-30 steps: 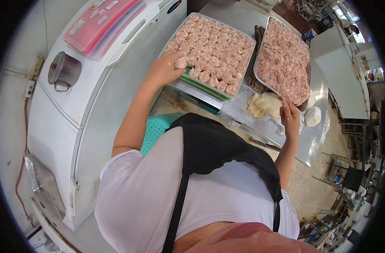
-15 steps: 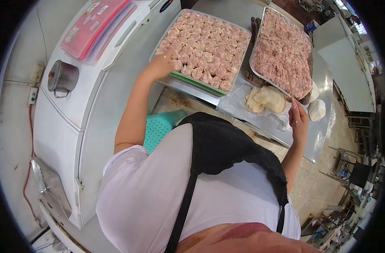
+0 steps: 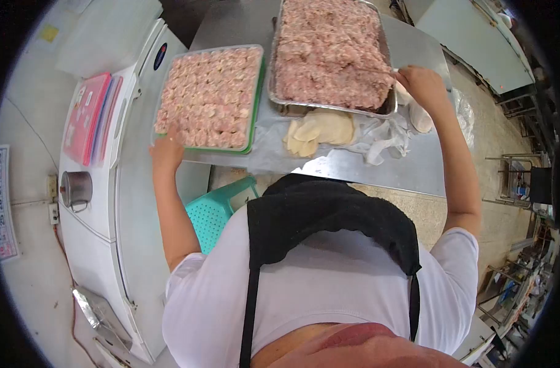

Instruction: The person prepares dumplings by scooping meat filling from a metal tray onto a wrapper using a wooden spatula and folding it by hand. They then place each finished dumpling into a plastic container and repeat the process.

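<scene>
A clear tray (image 3: 259, 92) over a green one holds rows of open-topped meat dumplings (image 3: 209, 101). At its near left corner, my left hand (image 3: 167, 152) has its fingers closed around a dumpling at the edge. My right hand (image 3: 422, 86) grips a thin stick (image 3: 378, 70) at the right side of a metal pan (image 3: 338, 111). The far end of the stick touches ground meat (image 3: 332, 52) heaped in that pan. A stack of round, pale wrappers (image 3: 320, 132) lies on plastic just in front of the pan.
A white freezer (image 3: 139, 202) stands at the left, with pink lids (image 3: 87, 119) and a metal pot (image 3: 76, 189) on top. Below the steel table (image 3: 408, 175) is a turquoise stool (image 3: 209, 221). Crumpled plastic (image 3: 384, 141) lies beside the wrappers.
The view has turned, so the tray and pan appear further left. My right hand has swung outward, and the stick now lies flatter. My left hand is still at the tray's near left corner.
</scene>
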Demonstrator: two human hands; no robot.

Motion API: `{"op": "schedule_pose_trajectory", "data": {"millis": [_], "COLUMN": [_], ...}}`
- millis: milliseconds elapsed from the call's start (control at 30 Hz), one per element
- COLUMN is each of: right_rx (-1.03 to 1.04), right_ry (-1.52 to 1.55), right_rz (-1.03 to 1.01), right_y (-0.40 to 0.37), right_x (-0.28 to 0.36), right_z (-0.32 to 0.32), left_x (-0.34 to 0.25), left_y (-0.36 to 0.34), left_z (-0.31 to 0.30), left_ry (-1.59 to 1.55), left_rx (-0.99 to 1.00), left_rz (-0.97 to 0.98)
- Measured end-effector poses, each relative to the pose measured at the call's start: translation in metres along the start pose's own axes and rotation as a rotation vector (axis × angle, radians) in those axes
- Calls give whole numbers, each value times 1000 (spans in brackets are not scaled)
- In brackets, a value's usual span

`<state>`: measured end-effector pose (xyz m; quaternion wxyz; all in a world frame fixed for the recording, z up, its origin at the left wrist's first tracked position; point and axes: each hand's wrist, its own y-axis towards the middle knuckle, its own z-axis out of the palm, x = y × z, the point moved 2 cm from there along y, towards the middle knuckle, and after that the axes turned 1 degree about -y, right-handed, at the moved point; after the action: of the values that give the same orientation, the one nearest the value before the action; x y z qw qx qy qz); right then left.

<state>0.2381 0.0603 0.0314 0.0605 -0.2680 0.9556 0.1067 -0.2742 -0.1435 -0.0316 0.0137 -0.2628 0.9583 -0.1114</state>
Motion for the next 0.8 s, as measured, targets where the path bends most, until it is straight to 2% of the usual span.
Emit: {"op": "schedule_pose_trajectory", "data": {"millis": [33,100,133,167,200,233,300,400,467,500,567,667,800], "right_rx": [-37,-53,-93,-134,-136,-78,-25,-34,-90,-91,37,22,137], "right_ry": [-35,-39,-56,-74,-68,-62,-51,63,255,262,346,428,542], "right_rz": [-44,-38,-86,-137,-138,-132,-138,-169,-162,-161,-82,-18,96], "right_y": [5,19,25,28,29,31,31,15,3,-2,-10,-19,-15], "right_x": [-10,-26,-29,-29,-22,-12,4,20,24,26,28,27,3], "right_z": [1,17,30,42,49,55,63,73,75,76,79,86,84], "left_x": [-15,-50,-71,-92,-119,-148,-194,-243,-263,-265,-267,-262,-259], "left_y": [-13,-36,-39,-42,-46,-50,-55,-56,-58,-56,-48,-45,-50], "left_z": [-4,-15,-16,-16,-12,-4,27,58,67,73,86,88,60], "left_ry": [6,-2,-134,-267,-366,-465,-529,-579,-544,-537,-620,-613,-769], "left_rx": [-5,-419,-458,-493,-404,-316,-331,-271,-160,-159,-99,-12,-81], "left_rz": [7,116,270,421,494,563,781,820,739,737,735,705,709]}}
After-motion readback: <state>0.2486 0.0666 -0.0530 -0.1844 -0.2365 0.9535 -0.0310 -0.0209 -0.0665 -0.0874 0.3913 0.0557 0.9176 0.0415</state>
